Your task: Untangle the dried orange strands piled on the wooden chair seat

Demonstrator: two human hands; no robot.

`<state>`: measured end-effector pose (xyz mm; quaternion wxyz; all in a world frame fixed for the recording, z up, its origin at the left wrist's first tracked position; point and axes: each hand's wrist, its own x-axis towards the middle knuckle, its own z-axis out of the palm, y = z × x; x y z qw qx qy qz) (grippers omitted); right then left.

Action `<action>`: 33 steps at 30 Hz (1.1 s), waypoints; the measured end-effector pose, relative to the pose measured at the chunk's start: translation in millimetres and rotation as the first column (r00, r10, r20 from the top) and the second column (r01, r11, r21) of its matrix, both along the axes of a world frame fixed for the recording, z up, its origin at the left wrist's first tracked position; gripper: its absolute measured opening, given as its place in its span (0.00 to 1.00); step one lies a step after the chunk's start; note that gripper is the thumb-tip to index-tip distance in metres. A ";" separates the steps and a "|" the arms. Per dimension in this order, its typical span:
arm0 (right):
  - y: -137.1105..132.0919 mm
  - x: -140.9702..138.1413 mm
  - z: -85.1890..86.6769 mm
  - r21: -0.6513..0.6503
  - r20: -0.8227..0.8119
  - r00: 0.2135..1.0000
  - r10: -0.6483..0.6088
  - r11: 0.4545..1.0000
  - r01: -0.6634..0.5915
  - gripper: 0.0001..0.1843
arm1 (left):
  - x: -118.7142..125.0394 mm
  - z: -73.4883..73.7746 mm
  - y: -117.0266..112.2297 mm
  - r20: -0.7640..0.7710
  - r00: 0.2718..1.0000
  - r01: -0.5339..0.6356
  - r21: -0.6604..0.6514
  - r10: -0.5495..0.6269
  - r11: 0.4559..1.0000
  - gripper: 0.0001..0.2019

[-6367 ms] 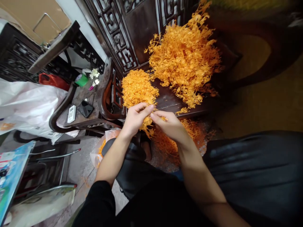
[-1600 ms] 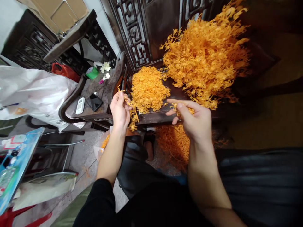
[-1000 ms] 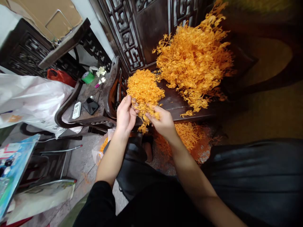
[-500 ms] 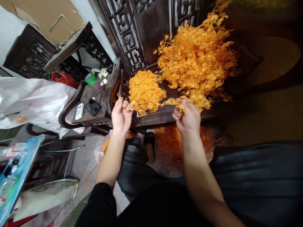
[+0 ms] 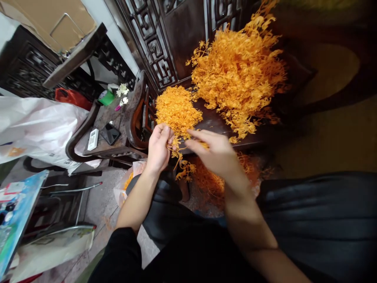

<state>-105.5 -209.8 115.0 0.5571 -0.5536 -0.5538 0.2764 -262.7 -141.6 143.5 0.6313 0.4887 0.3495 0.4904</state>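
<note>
My left hand is closed, pinching an orange stringy sprig that dangles below its fingertips over my legs. Just right of it, my right hand points leftward, blurred by motion. Its thumb and forefinger look slightly apart, with some orange showing between them; whether it holds anything I cannot tell. Behind my left hand lies a compact heap of small orange pieces on the dark wooden bench. A larger, looser pile of orange sprigs stands to its right.
Orange stringy bits lie on the floor below the bench. At left, a wooden side table holds a black phone, a white remote and a green tape roll. White plastic bags hang beside it. An open bag sits near my left forearm.
My hands were apart with an orange strand stretched between them. Now my right hand has moved left, close to my left hand, and the sprig hangs from my left fingers.
</note>
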 end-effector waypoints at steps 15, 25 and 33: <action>0.8 33.5 -36.5 0.064 -0.718 0.675 -0.173 0.948 0.312 0.15 | -29.7 36.7 14.7 0.297 0.954 0.046 -0.251 0.032 0.967 0.10; 4.7 -14.6 -39.6 -0.210 -0.405 0.900 0.160 0.942 -0.261 0.19 | -22.2 41.2 12.5 0.255 0.966 0.044 -0.056 -0.028 0.997 0.11; 22.1 -48.0 -64.3 -0.170 -0.612 0.789 0.057 0.965 -0.201 0.26 | -23.0 25.4 -15.1 -0.086 0.887 0.461 0.242 -0.454 0.854 0.25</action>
